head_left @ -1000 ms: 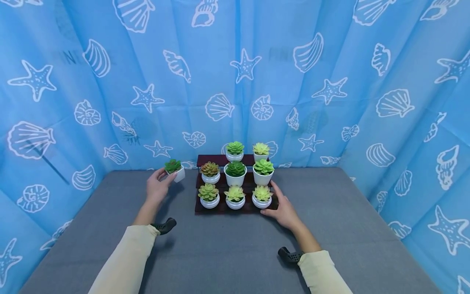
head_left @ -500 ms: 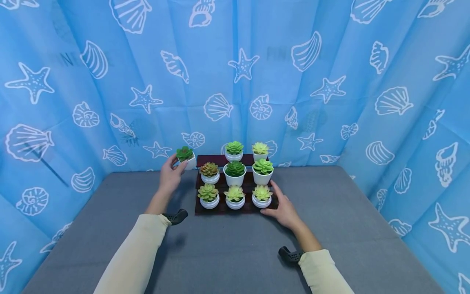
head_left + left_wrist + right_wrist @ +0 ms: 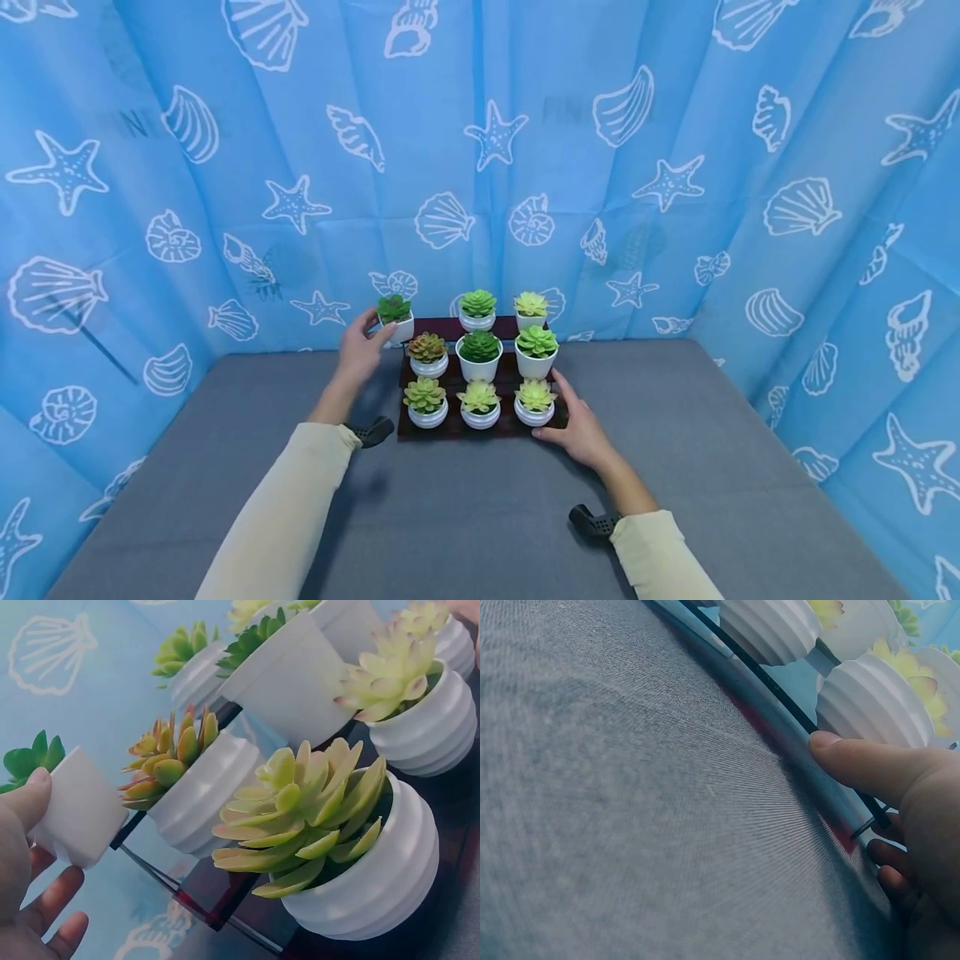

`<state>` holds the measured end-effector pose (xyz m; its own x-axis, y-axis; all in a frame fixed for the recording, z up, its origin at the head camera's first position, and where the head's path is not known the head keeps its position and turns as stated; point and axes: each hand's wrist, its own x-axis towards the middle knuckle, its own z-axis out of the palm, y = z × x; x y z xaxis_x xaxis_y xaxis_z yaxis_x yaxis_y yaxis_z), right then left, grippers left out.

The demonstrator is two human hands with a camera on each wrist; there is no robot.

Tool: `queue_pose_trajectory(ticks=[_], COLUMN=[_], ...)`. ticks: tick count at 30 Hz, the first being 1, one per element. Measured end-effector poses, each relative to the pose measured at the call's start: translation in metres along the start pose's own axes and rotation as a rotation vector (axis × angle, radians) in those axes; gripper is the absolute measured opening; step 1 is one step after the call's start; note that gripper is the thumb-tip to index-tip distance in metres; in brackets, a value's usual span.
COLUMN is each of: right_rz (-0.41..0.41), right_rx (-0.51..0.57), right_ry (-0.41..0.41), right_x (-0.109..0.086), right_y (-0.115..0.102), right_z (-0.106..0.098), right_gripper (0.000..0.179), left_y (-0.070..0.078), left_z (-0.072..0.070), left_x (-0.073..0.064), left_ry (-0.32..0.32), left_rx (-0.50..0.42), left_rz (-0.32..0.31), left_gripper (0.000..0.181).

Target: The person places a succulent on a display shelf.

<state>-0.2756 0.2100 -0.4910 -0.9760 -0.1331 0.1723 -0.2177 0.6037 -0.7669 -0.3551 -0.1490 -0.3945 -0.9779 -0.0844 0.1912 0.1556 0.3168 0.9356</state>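
My left hand (image 3: 363, 352) pinches a square white pot with a dark green succulent (image 3: 394, 315) between thumb and fingers. The pot is at the left end of the top step of a dark red tiered stand (image 3: 442, 327); I cannot tell whether it touches the step. Below it on the middle step is a reddish-orange succulent (image 3: 176, 757) in a ribbed white pot. At the stand's front right corner my right hand (image 3: 583, 429) grips the bottom step, thumb on its front edge and fingers round the side. Beside that hand is a pale yellow-green succulent (image 3: 535, 400).
Other potted succulents stand on the steps: a dark green one (image 3: 480, 354) mid-stand, a bright green one (image 3: 537, 350) at right, a yellowish one (image 3: 426, 402) at front left. A grey cloth (image 3: 480, 517) covers the table. Behind hangs a blue curtain (image 3: 450, 125) with shell prints.
My left hand has carried the dark green succulent rightward and up from beside the stand to the left end of its top step. The right hand has stayed on the stand's corner.
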Motion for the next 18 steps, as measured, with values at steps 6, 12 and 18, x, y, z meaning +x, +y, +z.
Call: queue_pose_trajectory(ticks=[6, 12, 18], right_rz=[-0.006, -0.01, 0.003], right_rx=[0.014, 0.005, 0.005], right_ry=[0.014, 0.012, 0.007], right_x=[-0.002, -0.001, 0.0], right_y=[0.003, 0.003, 0.001], right_z=[0.0, 0.001, 0.001], right_gripper=[0.106, 0.105, 0.104], left_y=[0.005, 0.004, 0.003], left_z=[0.009, 0.015, 0.023], left_x=[0.002, 0.0, 0.002], left_ry=[0.006, 0.042, 0.117], left_rx=[-0.019, -0.044, 0.0], left_rz=[0.012, 0.011, 0.008], left_gripper=[0.06, 0.058, 0.053])
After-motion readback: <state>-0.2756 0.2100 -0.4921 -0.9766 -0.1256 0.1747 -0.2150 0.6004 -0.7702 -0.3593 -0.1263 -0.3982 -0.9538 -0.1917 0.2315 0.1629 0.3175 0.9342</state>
